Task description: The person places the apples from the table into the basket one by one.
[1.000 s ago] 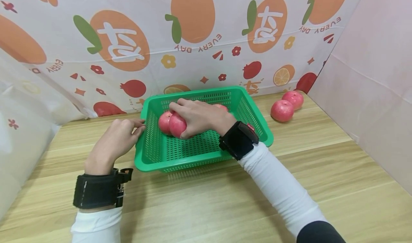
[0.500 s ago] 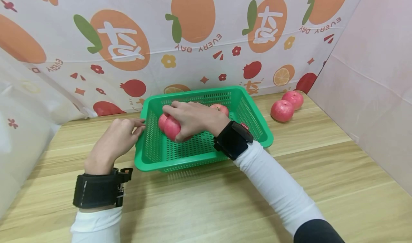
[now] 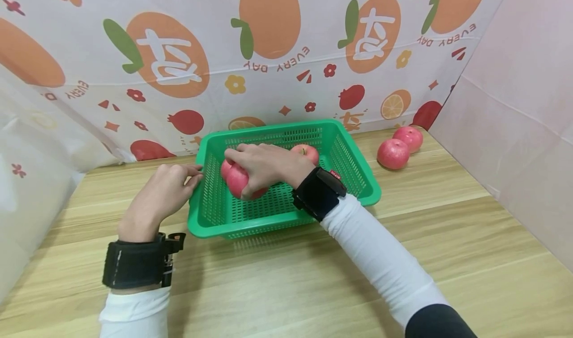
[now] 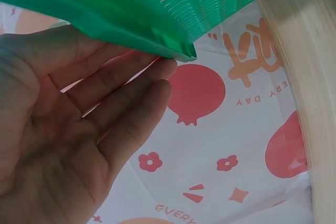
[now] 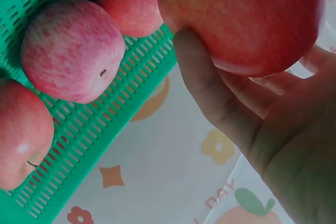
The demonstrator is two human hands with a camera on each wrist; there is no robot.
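My right hand [image 3: 268,166] grips a red apple [image 3: 236,179] low inside the green basket [image 3: 286,222], near its left end. In the right wrist view the thumb and fingers curl round this apple [image 5: 241,19]. Just behind it, a second apple [image 3: 226,167] is partly covered. Farther right in the basket lies another apple [image 3: 306,152]; the right wrist view shows a pinkish one [image 5: 73,51] among neighbours. My left hand [image 3: 163,193] pinches the basket's left rim, its fingers lying along the rim's underside in the left wrist view.
Two apples [image 3: 393,154] stand touching on the wooden table [image 3: 447,218], right of the basket. A fruit-print cloth [image 3: 268,89] hangs directly behind the basket. A pale sheet [image 3: 519,104] forms the right side.
My right hand has moved slightly left and toward me with the apple, lower in the basket. The apple at the basket's right shows more now. My left hand stays on the rim.
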